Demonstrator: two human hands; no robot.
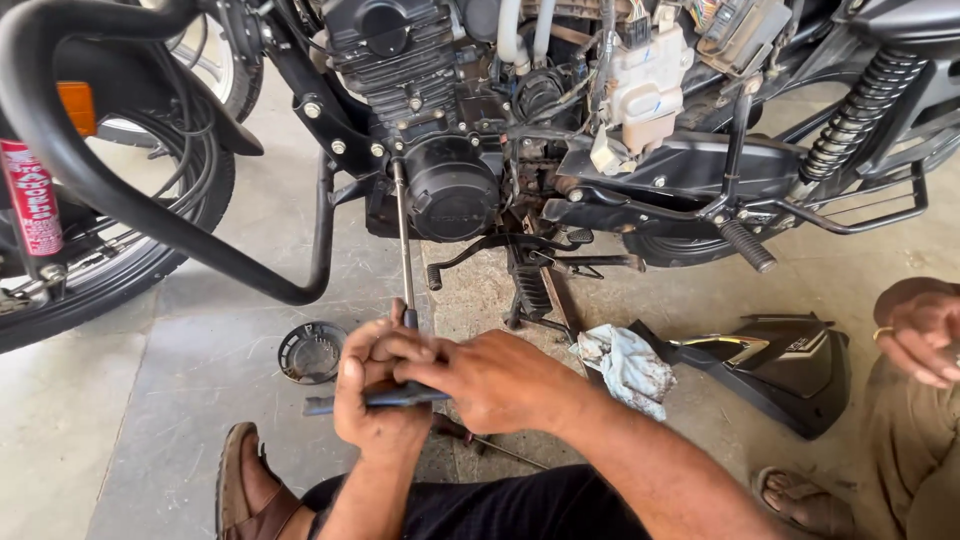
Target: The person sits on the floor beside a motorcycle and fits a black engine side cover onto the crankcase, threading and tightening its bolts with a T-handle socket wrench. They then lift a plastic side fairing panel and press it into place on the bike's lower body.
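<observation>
A round black cover (pixel 311 352) lies on the floor left of the hands. The left hand (pixel 375 395) and right hand (pixel 495 380) both clench the crossbar of a T-handle wrench (pixel 403 250), its shaft reaching up to the motorcycle engine (pixel 450 190). Right: rag (pixel 628 365), black side panel (pixel 790 365), another person's hand (pixel 925 330).

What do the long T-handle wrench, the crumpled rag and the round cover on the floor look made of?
T-handle wrench: bare metal, likely steel, given its thin grey shaft with a dull sheen. Rag: soft woven cloth, pale blue-white, creased and stained. Round cover: dark and ribbed inside; whether moulded plastic or cast metal is unclear.
</observation>
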